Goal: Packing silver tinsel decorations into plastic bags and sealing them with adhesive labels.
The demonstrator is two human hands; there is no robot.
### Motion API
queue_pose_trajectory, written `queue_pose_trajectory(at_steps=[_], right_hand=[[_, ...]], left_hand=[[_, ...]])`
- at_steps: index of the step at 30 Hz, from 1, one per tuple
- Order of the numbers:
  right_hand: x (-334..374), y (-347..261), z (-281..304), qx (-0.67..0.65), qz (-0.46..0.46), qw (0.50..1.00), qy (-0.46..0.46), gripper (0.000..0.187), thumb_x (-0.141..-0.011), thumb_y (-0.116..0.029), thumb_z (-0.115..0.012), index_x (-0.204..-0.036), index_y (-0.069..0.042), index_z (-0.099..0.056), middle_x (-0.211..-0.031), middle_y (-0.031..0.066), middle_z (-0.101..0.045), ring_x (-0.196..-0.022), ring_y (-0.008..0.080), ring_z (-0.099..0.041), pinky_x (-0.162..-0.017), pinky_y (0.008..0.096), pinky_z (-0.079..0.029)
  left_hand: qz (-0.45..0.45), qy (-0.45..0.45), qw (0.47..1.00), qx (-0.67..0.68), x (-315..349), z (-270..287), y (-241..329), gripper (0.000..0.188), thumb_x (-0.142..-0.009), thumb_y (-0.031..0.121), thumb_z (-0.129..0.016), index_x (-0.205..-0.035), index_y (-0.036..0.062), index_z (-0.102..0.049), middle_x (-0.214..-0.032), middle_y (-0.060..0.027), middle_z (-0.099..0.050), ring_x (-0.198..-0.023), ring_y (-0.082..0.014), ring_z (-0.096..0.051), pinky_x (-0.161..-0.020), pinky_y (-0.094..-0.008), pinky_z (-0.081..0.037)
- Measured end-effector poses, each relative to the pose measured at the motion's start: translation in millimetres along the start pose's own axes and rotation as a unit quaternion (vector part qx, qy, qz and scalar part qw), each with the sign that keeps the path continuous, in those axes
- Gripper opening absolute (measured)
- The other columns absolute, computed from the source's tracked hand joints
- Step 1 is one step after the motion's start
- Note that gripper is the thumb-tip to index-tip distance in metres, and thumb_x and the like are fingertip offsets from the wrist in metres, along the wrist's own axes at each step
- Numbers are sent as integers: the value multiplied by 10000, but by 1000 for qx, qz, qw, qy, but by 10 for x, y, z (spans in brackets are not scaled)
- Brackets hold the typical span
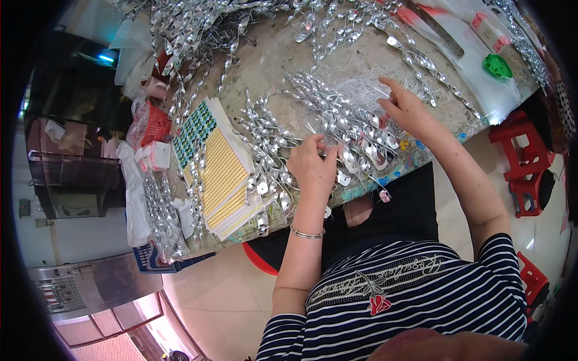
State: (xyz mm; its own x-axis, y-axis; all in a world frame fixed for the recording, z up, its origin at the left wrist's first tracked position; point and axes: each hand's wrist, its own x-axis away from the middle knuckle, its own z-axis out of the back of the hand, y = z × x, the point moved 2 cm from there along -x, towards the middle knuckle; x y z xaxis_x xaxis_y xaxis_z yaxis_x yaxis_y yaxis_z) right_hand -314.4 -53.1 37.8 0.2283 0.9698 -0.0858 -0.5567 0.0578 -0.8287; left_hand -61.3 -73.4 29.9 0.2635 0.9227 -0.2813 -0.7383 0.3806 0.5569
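Head view: the silver strands (328, 101) lie on the table (268, 65) between both hands. The left hand (311, 163) has curled fingers at the strands—whether it grips one cannot be determined. The right hand (410, 113) is open—thumb and forefinger parted—near white threads (361, 84). Patterned sheets (226, 171) lie leftward.

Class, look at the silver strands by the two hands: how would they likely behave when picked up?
The silver strands likely weigh little for their size, looking thin and twisted like ribbon. Lifting one could snag others, since they overlap in a heap beside fine white threads. They probably flex rather than stay rigid, as several lie curved.
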Motion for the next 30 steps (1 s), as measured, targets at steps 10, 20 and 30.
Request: queue_pose_trajectory(at_steps=[10, 20, 30], right_hand=[[-71, -78, 83, -5, 16, 1000, 14, 471, -937, -120, -583, -1388, -85, -455, -697, 86, -518, -658, 185, -528, -637, 347, -449], [-254, -533, 331, 47, 74, 996, 15, 372, -955, -118, -540, -1325, -88, -545, -698, 51, -511, -630, 134, -509, -614, 316, -436], [-952, -1250, 1012, 3, 115, 993, 35, 285, -918, -162, -572, -1129, -17, -697, -727, -34, -545, -620, 48, -487, -551, 239, -371]], left_hand=[[66, -8, 979, 192, -89, 7, -1, 329, -836, 50, -688, -1149, 17, -590, -812, -53, -647, -742, -141, -633, -685, -290, -497], [71, 55, 903, 420, -268, 273, 215, 247, -932, 15, -605, -1163, -14, -522, -871, -36, -597, -759, -97, -610, -709, -228, -492], [13, 129, 836, 532, -1015, 991, 498, 195, -905, 15, -622, -1086, -12, -554, -853, -37, -576, -710, -88, -539, -664, -226, -482]])
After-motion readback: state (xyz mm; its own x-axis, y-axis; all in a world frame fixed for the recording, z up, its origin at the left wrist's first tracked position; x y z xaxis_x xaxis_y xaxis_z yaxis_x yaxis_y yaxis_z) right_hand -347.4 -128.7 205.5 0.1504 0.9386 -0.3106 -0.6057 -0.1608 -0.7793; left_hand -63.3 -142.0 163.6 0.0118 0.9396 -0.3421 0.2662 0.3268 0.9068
